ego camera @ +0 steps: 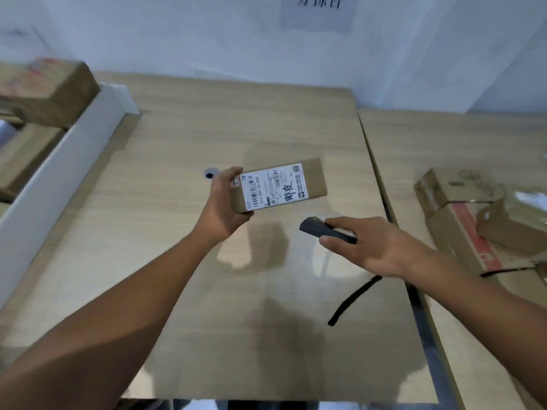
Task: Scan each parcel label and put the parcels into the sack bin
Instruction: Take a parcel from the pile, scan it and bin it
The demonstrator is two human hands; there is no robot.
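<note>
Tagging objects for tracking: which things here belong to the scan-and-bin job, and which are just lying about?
Job: parcel in left hand; scanner in right hand; boxes at right; white bin at left.
Lying about: paper sign; hole in table.

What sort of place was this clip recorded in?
Most likely a parcel sorting station in a courier depot. The left hand holds a labelled cardboard parcel, the right hand grips a handheld barcode scanner, and more cardboard parcels are piled on the table at the right.
</note>
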